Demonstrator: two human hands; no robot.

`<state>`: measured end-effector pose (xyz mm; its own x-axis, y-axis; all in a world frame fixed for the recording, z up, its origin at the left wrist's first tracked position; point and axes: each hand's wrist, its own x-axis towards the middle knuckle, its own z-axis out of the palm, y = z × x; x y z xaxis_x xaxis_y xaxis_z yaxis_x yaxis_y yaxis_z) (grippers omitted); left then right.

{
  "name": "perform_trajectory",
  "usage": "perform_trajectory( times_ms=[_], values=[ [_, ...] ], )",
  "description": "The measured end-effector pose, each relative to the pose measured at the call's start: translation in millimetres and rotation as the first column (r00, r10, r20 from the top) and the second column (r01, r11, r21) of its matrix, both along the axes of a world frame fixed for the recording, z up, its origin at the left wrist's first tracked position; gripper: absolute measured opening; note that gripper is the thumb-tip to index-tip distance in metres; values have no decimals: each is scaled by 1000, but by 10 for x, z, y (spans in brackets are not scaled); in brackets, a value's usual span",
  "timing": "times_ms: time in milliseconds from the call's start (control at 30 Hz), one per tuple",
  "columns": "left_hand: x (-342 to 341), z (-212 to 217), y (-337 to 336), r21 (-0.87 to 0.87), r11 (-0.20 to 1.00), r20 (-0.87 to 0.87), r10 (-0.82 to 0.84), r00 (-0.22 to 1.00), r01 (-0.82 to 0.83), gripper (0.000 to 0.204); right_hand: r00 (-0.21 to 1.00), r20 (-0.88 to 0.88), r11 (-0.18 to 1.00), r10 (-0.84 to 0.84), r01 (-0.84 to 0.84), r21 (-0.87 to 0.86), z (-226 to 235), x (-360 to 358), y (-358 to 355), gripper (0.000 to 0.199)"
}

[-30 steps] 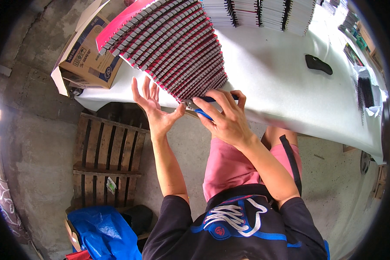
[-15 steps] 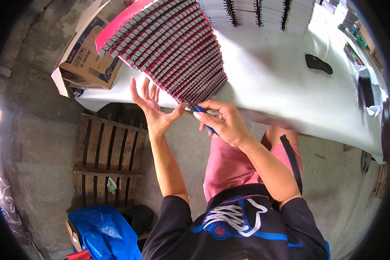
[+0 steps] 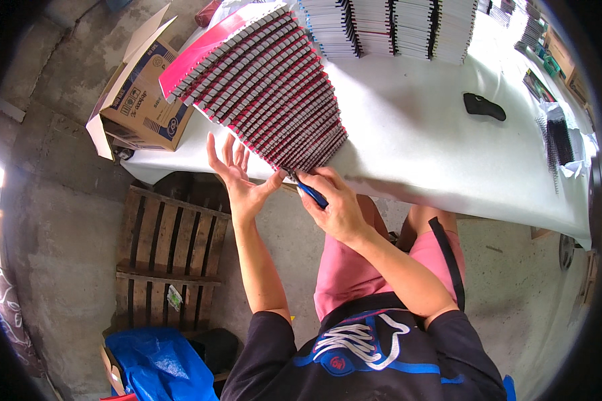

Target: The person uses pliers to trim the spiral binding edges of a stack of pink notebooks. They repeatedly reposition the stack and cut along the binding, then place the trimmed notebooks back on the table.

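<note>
Head camera gives me two bare hands working at the near edge of a white-covered table (image 3: 408, 144). Between the left hand and the table's open middle stands a tall stack of spiral-bound books (image 3: 264, 90), its pink-red covers and dark coil spines turned toward me in close rows. The stack sits on the left part of the table, its lowest corner right at the edge where the hands meet.

I see the left hand (image 3: 245, 192) palm up beside that corner, fingers spread and raised along the stack's left side, thumb stretched out to the lowest books; whether the thumb presses on them I cannot tell. The right hand (image 3: 339, 204) has its fingers curled around blue-handled pliers (image 3: 312, 195), gripping them with the tip up against the bottom of the coil rows, close to the left thumb. The tip is too small for me to tell what it pinches.

Beyond the left hand I have an open cardboard box (image 3: 139, 110). More coil-bound stacks (image 3: 371, 28) line the table's far side. To the right lie a curved black object (image 3: 485, 107) and a bundle of black coils (image 3: 559, 142) in plastic. Below on the left are a wooden pallet (image 3: 167, 275) and a blue plastic bag (image 3: 160, 357).
</note>
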<state>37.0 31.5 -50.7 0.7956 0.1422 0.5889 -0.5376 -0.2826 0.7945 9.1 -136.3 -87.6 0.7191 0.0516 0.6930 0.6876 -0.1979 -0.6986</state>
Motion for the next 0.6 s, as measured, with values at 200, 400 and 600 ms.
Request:
perform_trajectory(
  times_ms=[200, 400, 600],
  values=[
    [-25, 18, -1, -5, 1000, -17, -24, 1000, 24, 133, 430, -471, 598, 770, -228, 769, 161, -98, -43, 24],
    [-14, 2, 91, 85, 994, -28, -66, 997, 68, 134, 973, -225, 998, 58, -59, 2, 61, -45, -135, 33],
    [-19, 8, 36, 40, 997, -46, -61, 997, 63, 136, 973, 169, 917, -155, 205, -343, 37, 4, -251, 45]
  ],
)
